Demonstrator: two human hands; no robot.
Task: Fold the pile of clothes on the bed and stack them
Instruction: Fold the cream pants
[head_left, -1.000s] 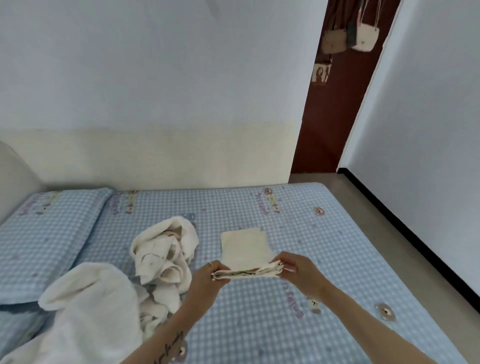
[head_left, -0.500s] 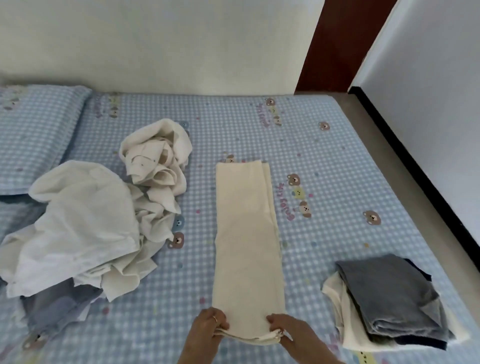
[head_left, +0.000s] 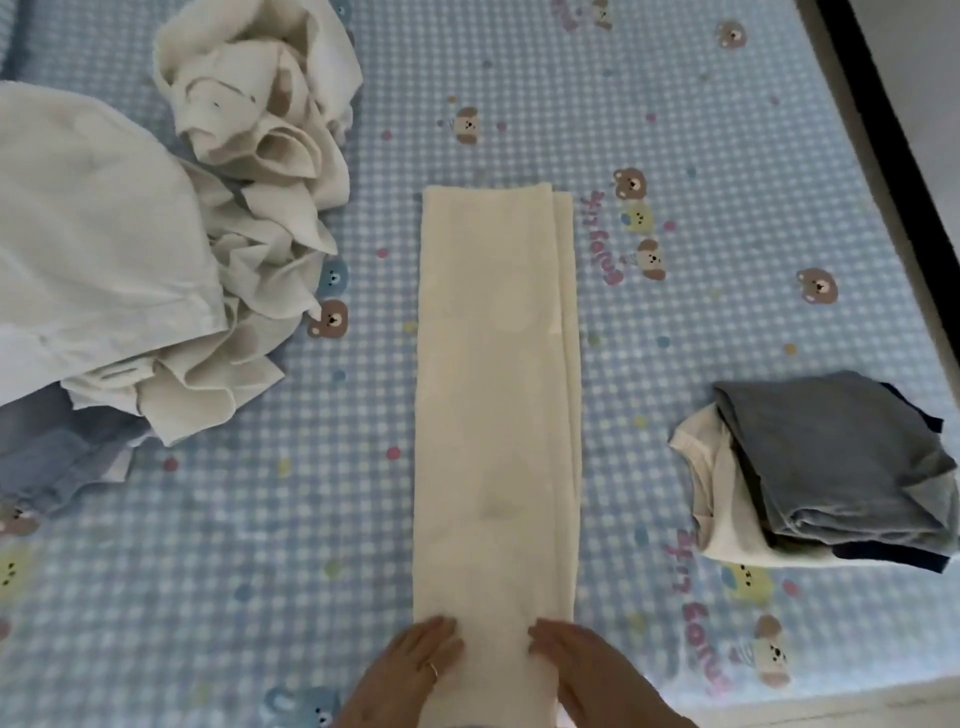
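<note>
Since half a second ago both hands have let go of the near hem they were pinching and now lie flat on it, and the camera has dipped lower, so the wall is out of view and only the bed (head_left: 727, 130) fills the picture. No box, basket or drawer shows; the clothes rest straight on the blue checked sheet with its bear print. The cream garment (head_left: 496, 405), folded into a long narrow strip, runs straight away from the person down the middle of the bed, with a thinner layer showing along its right edge. The left hand (head_left: 410, 675), a ring on one finger, presses palm down on the near left corner of the strip, fingers spread; the right hand (head_left: 582, 670) presses likewise on the near right corner. The two hands are apart, with bare cream cloth between them, and neither is closed around anything. To the left of the strip, apart from it, lies the unfolded pile (head_left: 171, 249): crumpled white and cream pieces heaped together, with a bluish-grey garment (head_left: 57, 457) partly under its near side. To the right, near the bed's edge and well apart from the strip, sits the folded stack (head_left: 831, 467): a grey piece on top, something dark blue beneath it, and a white one at the bottom sticking out toward the left.
</note>
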